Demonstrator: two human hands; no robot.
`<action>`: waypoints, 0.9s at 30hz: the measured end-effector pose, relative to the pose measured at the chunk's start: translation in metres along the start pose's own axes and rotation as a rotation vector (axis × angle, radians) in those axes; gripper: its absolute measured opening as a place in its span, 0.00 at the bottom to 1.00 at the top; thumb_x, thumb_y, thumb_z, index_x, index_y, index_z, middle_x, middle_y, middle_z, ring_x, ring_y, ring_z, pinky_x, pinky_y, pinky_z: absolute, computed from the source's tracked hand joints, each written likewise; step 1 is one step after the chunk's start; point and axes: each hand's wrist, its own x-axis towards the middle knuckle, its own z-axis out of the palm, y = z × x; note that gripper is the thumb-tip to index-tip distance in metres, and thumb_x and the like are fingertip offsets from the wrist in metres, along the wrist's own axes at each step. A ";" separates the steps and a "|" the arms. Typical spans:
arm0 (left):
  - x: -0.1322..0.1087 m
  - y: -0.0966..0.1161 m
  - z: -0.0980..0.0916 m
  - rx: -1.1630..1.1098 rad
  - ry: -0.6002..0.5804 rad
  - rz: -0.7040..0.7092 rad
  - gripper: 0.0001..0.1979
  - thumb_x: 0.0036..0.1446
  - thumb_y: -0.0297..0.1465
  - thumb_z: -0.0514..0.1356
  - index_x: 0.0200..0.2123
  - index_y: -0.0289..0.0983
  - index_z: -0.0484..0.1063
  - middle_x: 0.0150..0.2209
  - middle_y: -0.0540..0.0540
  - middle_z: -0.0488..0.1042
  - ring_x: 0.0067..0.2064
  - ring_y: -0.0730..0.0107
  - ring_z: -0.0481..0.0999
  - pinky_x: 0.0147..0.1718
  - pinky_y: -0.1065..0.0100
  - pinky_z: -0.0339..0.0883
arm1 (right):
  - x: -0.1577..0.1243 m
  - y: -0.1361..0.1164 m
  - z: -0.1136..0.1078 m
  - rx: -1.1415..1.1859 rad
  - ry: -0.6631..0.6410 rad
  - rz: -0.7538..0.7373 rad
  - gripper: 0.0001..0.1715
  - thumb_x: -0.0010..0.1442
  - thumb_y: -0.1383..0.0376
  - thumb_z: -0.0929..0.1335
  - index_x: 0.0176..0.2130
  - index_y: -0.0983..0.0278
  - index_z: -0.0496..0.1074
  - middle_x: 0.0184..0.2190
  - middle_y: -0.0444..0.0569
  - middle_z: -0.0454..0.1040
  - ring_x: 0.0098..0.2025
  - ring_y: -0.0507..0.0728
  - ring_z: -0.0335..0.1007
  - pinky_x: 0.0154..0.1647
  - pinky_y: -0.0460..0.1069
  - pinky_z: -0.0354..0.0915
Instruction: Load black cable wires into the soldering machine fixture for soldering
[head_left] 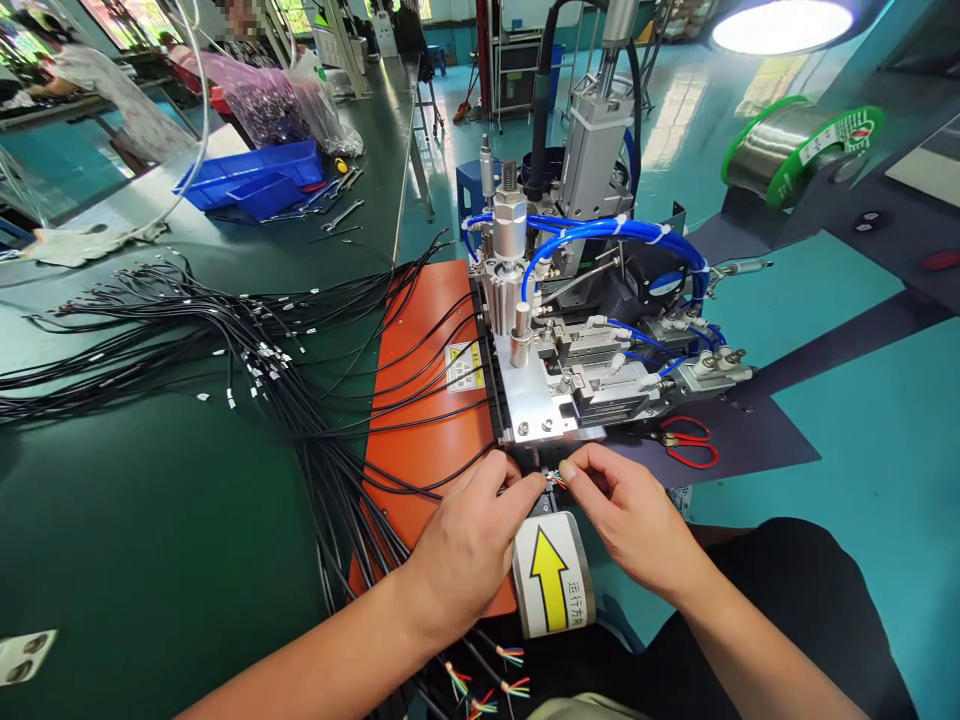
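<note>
My left hand (472, 525) is closed at the front of the machine (532, 400), its thumb and forefinger pinching a black cable close to its stripped end. From that end thin coloured wires (556, 479) fan out to the right. The fingertips of my right hand (630, 515) are pinched together on these wires. Just below both hands is a rounded white cover (553, 575) with a yellow arrow. Several black cables (420, 350) lie across the orange plate (420, 440) to the left of the machine. My fingers hide part of the cable end.
A large bundle of black cables (255, 350) covers part of the green table (187, 560). Red-handled pliers (690, 443) lie right of the machine, below a solder wire spool (795, 150). Stripped cable ends (480, 685) hang near my lap. A blue bin (259, 180) and wrenches (343, 215) sit farther back.
</note>
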 end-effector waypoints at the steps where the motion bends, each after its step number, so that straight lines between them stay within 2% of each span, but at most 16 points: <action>1: 0.000 0.000 0.000 0.010 0.000 0.000 0.16 0.62 0.19 0.52 0.49 0.34 0.73 0.38 0.42 0.67 0.38 0.63 0.69 0.35 0.62 0.71 | 0.000 0.000 0.000 -0.001 0.000 0.004 0.17 0.68 0.55 0.62 0.32 0.61 0.70 0.26 0.42 0.68 0.28 0.53 0.60 0.28 0.47 0.57; 5: 0.000 0.001 -0.001 0.028 -0.001 -0.001 0.16 0.62 0.20 0.52 0.49 0.34 0.73 0.38 0.43 0.65 0.37 0.63 0.68 0.34 0.63 0.70 | 0.002 0.000 0.001 -0.005 0.000 0.032 0.17 0.67 0.55 0.63 0.31 0.61 0.70 0.24 0.40 0.63 0.26 0.52 0.56 0.27 0.47 0.55; 10: 0.000 0.001 0.000 0.019 0.006 -0.007 0.15 0.62 0.20 0.54 0.48 0.34 0.74 0.38 0.43 0.65 0.37 0.63 0.68 0.34 0.63 0.71 | 0.001 0.004 0.000 0.084 -0.019 0.079 0.18 0.67 0.53 0.63 0.32 0.62 0.71 0.26 0.41 0.66 0.29 0.52 0.57 0.29 0.47 0.56; 15: 0.000 0.000 0.001 -0.004 0.019 -0.006 0.14 0.63 0.21 0.54 0.48 0.35 0.73 0.39 0.43 0.65 0.38 0.63 0.69 0.35 0.63 0.71 | -0.010 0.008 -0.004 0.202 -0.035 0.180 0.22 0.66 0.48 0.63 0.33 0.62 0.72 0.22 0.39 0.59 0.25 0.51 0.51 0.24 0.46 0.51; 20: 0.001 0.000 0.001 -0.022 0.032 -0.002 0.14 0.64 0.22 0.54 0.49 0.35 0.73 0.38 0.44 0.64 0.38 0.63 0.69 0.35 0.64 0.70 | -0.018 0.002 -0.002 0.255 -0.026 0.203 0.20 0.64 0.48 0.67 0.35 0.62 0.74 0.26 0.42 0.67 0.27 0.51 0.56 0.26 0.46 0.55; 27: 0.000 0.001 0.001 -0.017 0.032 -0.001 0.14 0.63 0.21 0.54 0.48 0.34 0.74 0.38 0.43 0.65 0.38 0.63 0.69 0.35 0.63 0.71 | -0.015 -0.003 0.003 0.182 0.032 0.196 0.19 0.63 0.50 0.67 0.34 0.62 0.74 0.30 0.44 0.73 0.31 0.53 0.63 0.31 0.48 0.60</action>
